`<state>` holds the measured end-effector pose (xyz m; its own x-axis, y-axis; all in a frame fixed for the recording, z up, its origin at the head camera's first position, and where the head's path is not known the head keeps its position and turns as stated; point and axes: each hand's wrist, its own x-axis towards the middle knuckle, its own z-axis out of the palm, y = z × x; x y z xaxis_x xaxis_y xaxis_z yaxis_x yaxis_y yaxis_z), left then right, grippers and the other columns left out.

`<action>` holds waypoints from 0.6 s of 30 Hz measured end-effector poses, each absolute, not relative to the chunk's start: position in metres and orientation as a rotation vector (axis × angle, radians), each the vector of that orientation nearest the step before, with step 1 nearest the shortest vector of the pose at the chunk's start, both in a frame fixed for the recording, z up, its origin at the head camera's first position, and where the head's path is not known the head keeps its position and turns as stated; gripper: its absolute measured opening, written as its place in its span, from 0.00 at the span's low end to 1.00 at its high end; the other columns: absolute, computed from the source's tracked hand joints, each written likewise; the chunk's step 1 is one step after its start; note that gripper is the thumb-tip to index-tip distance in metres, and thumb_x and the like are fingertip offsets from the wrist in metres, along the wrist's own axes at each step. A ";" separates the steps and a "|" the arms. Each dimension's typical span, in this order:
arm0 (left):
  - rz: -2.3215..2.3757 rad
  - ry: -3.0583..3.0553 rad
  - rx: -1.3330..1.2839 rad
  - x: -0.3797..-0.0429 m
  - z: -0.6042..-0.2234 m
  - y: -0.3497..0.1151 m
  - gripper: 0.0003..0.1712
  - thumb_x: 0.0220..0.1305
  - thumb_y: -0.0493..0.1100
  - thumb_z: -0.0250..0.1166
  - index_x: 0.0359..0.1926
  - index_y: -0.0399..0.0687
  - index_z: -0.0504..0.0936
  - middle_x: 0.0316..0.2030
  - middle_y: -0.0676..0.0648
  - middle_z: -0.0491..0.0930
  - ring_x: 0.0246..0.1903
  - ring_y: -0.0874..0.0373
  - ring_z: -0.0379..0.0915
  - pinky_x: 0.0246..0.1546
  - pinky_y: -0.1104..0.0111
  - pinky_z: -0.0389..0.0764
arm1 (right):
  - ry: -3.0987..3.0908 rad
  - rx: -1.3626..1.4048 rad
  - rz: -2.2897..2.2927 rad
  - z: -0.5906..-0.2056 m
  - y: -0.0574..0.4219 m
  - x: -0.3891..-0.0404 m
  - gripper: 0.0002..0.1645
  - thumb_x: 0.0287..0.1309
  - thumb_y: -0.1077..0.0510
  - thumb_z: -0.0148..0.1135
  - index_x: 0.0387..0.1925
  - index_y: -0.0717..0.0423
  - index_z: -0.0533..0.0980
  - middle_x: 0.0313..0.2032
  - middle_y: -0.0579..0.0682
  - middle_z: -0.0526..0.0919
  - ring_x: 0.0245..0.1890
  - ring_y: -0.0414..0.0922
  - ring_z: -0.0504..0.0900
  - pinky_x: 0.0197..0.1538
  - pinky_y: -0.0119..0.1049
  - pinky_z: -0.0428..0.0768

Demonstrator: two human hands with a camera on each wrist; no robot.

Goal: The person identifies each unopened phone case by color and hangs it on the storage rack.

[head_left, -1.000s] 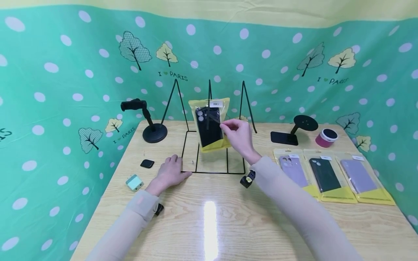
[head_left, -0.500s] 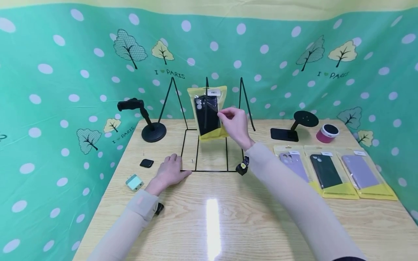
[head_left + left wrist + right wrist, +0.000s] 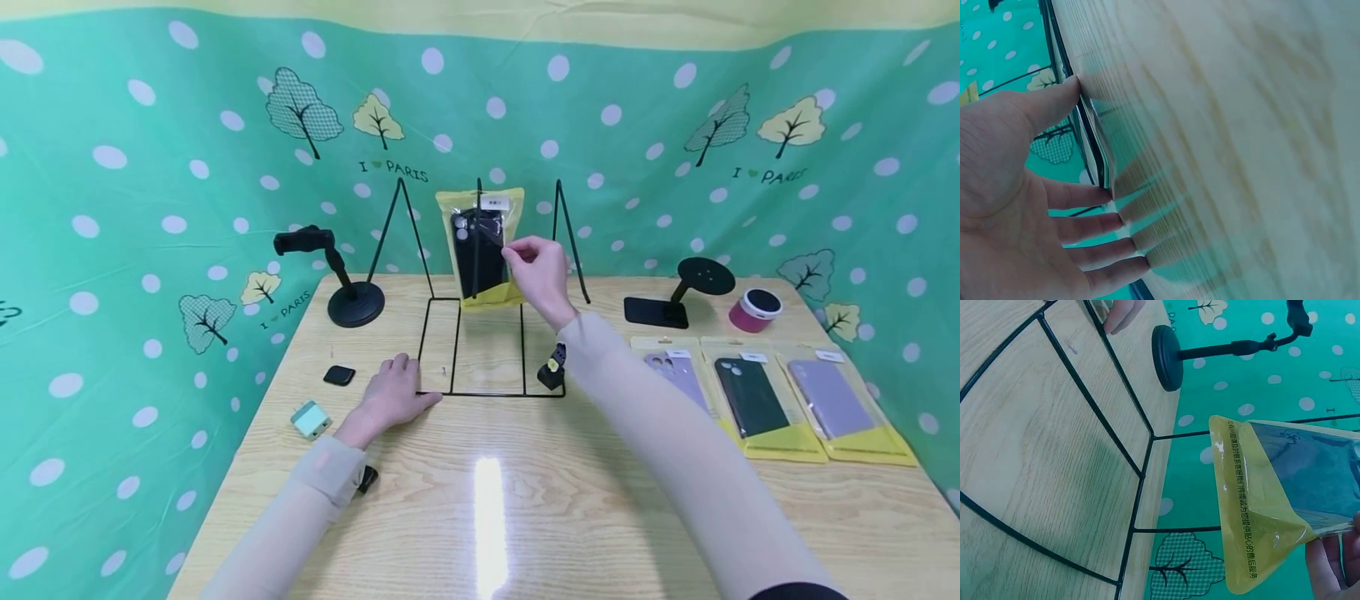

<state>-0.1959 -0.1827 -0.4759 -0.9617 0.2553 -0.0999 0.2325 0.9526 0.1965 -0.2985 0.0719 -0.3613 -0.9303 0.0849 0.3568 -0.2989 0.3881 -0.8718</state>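
My right hand (image 3: 546,279) pinches the right edge of a packaged phone case (image 3: 491,293), a dark case in a clear bag with a yellow bottom. The bag hangs upright at the middle prong of a black wire rack (image 3: 489,395). That prong's line crosses the bag's front; whether it runs through the hang hole cannot be told. In the right wrist view the yellow end of the bag shows Chinese print, with fingertips (image 3: 1325,565) at its edge. My left hand (image 3: 392,392) rests at the rack's front left corner, fingers extended, thumb touching the front bar.
Several packaged phone cases (image 3: 752,396) lie in a row at the right. Behind them stand a black round-topped stand (image 3: 678,287) and a pink jar (image 3: 755,310). To the left are a black phone holder (image 3: 356,303), a small black object (image 3: 339,375) and a mint cube (image 3: 311,420).
My right hand has raised the packaged phone case along the middle prong, and the bag now hangs straighter. The left hand stays at the rack's corner. The head view has shifted slightly.
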 end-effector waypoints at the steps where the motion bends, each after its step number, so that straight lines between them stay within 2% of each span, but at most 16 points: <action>1: 0.277 2.980 0.375 -0.196 -0.476 -0.183 0.46 0.60 0.65 0.61 0.60 0.27 0.67 0.59 0.29 0.63 0.56 0.34 0.61 0.49 0.46 0.70 | -2.313 0.179 1.556 -0.361 0.072 -0.300 0.06 0.58 0.56 0.67 0.35 0.55 0.84 0.29 0.45 0.82 0.29 0.41 0.78 0.35 0.34 0.76; 18: 0.293 2.981 0.387 -0.194 -0.474 -0.183 0.46 0.60 0.65 0.61 0.61 0.27 0.66 0.59 0.29 0.63 0.55 0.34 0.62 0.47 0.47 0.71 | -2.343 0.098 1.584 -0.361 0.072 -0.308 0.08 0.60 0.54 0.65 0.37 0.53 0.84 0.30 0.45 0.82 0.30 0.41 0.78 0.34 0.34 0.75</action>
